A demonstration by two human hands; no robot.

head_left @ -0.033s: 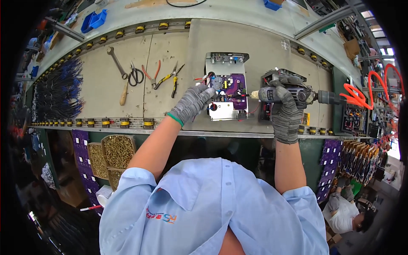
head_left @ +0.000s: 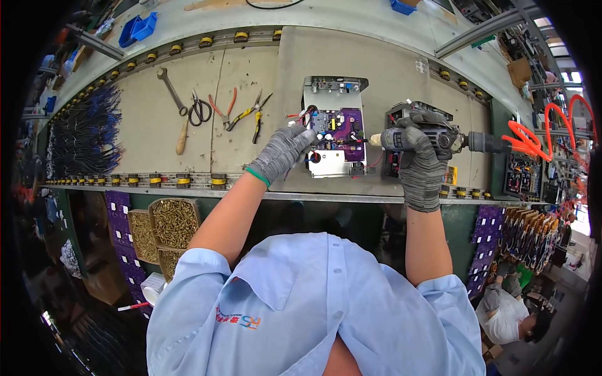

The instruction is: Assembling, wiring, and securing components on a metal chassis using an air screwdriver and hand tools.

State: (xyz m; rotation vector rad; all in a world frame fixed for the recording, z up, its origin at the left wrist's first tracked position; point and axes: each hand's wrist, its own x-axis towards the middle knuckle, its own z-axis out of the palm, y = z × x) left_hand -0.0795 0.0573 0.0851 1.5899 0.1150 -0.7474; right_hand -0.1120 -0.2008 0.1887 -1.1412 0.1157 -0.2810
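A metal chassis (head_left: 327, 167) with a purple circuit board (head_left: 351, 125) on it lies on the workbench in front of me. My left hand (head_left: 288, 150), in a grey knitted glove, is closed at the chassis's left edge, thumb and fingertips beside some wires. In the same kind of glove, my right hand (head_left: 421, 150) wraps around a power screwdriver (head_left: 445, 141) held level. Its tip points left and reaches the board's right edge; whether it touches a screw is too small to tell. Another chassis assembly (head_left: 406, 114) sits partly hidden under the screwdriver and hand.
To the left lie a wrench (head_left: 170, 89), scissors (head_left: 199, 109), red-handled pliers (head_left: 224, 111), yellow-and-black pliers (head_left: 248, 114) and a wooden handle (head_left: 182, 139). Black cables (head_left: 84, 135) cover the far left. Brass parts fill boxes (head_left: 174, 222) below the bench. An orange coiled hose (head_left: 533, 141) hangs right.
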